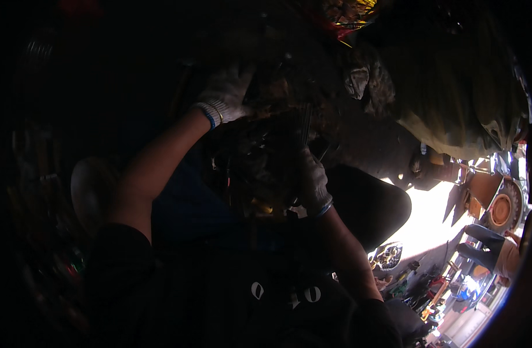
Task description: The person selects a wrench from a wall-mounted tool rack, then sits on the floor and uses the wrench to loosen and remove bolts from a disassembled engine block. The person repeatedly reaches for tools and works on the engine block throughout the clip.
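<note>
Both my hands wear pale knitted work gloves, and deep shadow covers most of what lies around them. My left hand [226,95] reaches forward with its fingers stretched out, and it lies against a dark, cluttered mass of parts [274,93]. The fingertips fade into the dark. Nearer to me and to the right, my right hand [314,181] is closed round the lower end of a dark, narrow, straight bar-like thing [306,124] that points away from me. Its exact kind cannot be made out. Between my forearms lie more dark parts [254,159].
A crumpled greyish cloth [359,81] lies ahead on the right, beside a large olive cloth [451,116]. Bright light falls on the ground [434,214] at right. Farther off are a large wheel [500,209], a person [498,249] and several scattered tools [428,290].
</note>
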The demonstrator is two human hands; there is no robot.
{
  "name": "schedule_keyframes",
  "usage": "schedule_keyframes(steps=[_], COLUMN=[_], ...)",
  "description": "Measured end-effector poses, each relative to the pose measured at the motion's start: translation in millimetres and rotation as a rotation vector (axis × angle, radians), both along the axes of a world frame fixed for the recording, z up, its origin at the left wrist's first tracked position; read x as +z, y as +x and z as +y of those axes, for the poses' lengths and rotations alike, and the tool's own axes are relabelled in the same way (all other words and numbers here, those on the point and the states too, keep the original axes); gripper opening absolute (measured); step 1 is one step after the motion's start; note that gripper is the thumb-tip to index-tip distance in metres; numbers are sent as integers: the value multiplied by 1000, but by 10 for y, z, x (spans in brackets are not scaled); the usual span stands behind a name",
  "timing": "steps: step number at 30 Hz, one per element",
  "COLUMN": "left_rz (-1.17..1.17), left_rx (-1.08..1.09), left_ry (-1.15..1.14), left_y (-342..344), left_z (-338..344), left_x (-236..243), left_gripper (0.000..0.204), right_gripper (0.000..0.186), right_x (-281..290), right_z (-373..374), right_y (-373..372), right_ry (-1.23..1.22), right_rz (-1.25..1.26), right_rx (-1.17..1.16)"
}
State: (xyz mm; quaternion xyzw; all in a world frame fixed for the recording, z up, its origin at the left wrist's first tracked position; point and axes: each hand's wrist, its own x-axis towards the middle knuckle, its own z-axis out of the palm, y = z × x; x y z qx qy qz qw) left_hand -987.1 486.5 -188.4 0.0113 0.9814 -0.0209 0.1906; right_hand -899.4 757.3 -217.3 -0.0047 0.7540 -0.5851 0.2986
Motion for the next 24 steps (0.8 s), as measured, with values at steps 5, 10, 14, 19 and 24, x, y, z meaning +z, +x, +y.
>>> schedule_keyframes(steps=[5, 10, 14, 19, 24], left_rz=[-9, 17, 4, 13, 53], left_rx=[36, 63, 73, 22, 33], left_ry=[44, 65, 67, 16, 70], left_y=[-15, -51, -68, -32, -19], left_z=[26, 68, 51, 14, 15], left_x=[43, 53, 13, -19, -25], left_gripper=[110, 114, 113, 111, 117], right_gripper=[55, 47, 39, 34, 27], right_x=[-452, -635, -480, -399, -653], right_z=[96, 128, 38, -99, 54], right_y=[93, 238, 248, 233, 281], right_ry=[12, -70, -389, -342, -293], right_rz=[97, 135, -1015, -734, -471], right_rx=[35, 139, -463, -174, -35])
